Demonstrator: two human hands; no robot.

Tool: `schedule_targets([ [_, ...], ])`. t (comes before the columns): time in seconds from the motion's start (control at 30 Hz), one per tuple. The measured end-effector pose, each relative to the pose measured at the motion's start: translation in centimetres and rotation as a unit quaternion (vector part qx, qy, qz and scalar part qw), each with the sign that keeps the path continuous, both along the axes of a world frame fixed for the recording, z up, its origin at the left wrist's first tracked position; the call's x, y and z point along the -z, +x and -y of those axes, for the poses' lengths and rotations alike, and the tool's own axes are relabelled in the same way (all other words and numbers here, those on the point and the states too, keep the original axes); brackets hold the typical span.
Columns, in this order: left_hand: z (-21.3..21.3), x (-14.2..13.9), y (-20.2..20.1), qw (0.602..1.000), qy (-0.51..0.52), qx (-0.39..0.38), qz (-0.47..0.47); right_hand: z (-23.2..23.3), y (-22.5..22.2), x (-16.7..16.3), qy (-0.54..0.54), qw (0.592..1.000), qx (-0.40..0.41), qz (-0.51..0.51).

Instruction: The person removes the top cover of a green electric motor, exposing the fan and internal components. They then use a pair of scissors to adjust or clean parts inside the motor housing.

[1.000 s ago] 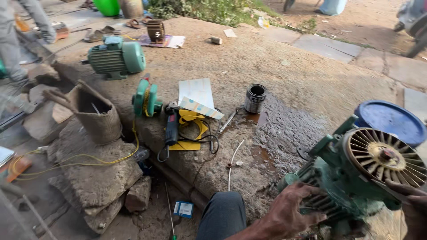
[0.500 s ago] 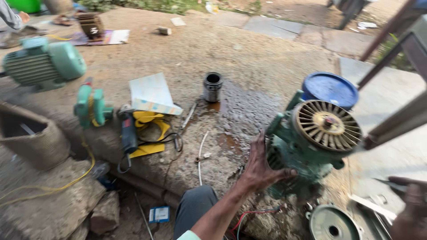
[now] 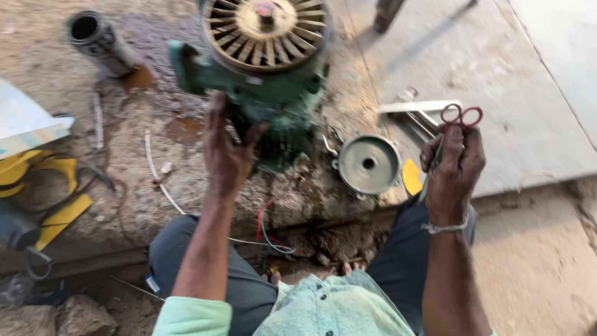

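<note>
Left hand (image 3: 227, 149) now flat against green motor (image 3: 267, 81), fingers spread, steadying; right hand (image 3: 453, 165) newly raised beside it, fingers pinching red-handled scissors (image 3: 457, 124); wire trimming likely.

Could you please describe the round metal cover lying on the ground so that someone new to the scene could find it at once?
Start at the big green motor with the gold finned fan, which the left hand touches. Just to its lower right, on the dirty ground, lies the round grey metal cover, between the motor and the right hand holding red-handled scissors. Its dished shape and centre hole set it apart from the flat yellow tag beside it.
</note>
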State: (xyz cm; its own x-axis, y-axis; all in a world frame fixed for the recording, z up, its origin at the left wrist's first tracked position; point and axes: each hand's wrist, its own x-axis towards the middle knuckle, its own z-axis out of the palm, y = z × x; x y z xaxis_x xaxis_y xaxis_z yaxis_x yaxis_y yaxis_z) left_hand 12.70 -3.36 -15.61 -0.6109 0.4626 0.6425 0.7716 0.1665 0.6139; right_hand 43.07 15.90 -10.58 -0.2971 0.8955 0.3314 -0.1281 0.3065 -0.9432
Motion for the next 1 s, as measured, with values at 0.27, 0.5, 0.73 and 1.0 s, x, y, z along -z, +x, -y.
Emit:
schedule_targets([
  [0.27,1.5,-1.0,0.6,0.987,-0.103,-0.001,0.121,-1.1,2.3,2.4,0.006,0.997,0.004,0.081],
  [0.5,2.9,0.0,0.8,0.992,-0.097,-0.02,0.077,2.9,-0.4,9.1,-0.132,0.974,-0.11,0.15],
  [0.73,2.8,1.4,1.0,0.996,-0.084,-0.041,0.011,6.5,-2.4,12.3,-0.033,0.919,-0.245,0.308],
  [1.0,3.0,3.4,2.5,0.978,0.064,-0.022,0.197,11.8,-3.6,15.2,0.1,0.811,-0.364,0.447],
])
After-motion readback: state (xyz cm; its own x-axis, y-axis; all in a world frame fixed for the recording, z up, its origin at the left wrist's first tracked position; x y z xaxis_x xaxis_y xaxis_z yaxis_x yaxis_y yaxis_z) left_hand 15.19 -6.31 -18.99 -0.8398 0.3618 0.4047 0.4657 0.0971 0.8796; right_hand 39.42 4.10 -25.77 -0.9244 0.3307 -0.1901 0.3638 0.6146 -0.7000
